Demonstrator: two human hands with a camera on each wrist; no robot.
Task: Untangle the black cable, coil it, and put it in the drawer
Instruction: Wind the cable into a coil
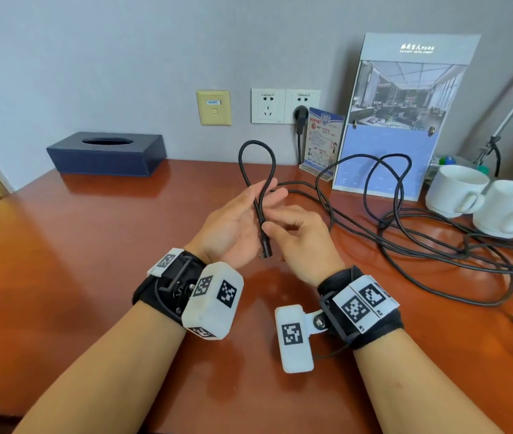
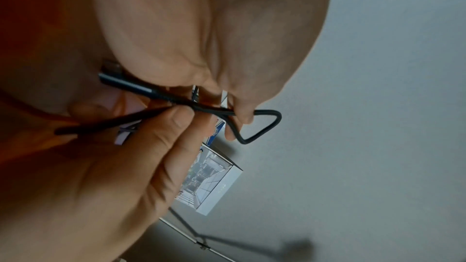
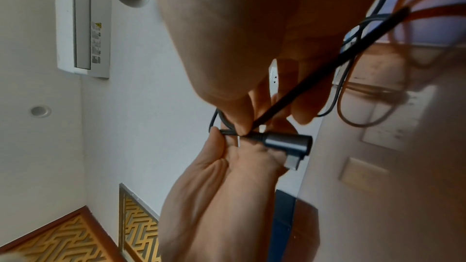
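The black cable (image 1: 261, 214) is a braided lead ending in a grey right-angle plug (image 1: 266, 249) (image 3: 287, 142). My left hand (image 1: 233, 223) is held palm up above the wooden desk (image 1: 92, 261) and pinches the doubled cable between thumb and fingers. A loop stands up beyond its fingertips. My right hand (image 1: 305, 239) pinches the same cable (image 2: 214, 110) with thumb and forefinger just above the plug (image 2: 121, 81). The rest of the lead trails off right across the desk into loose tangled loops. No drawer is in view.
Thinner black cords (image 1: 436, 245) sprawl over the right of the desk, one plugged into a wall socket (image 1: 300, 115). Two white cups (image 1: 458, 189) stand at the far right beside a brochure stand (image 1: 402, 114) and a small sign (image 1: 322, 139). A dark tissue box (image 1: 106, 153) sits back left.
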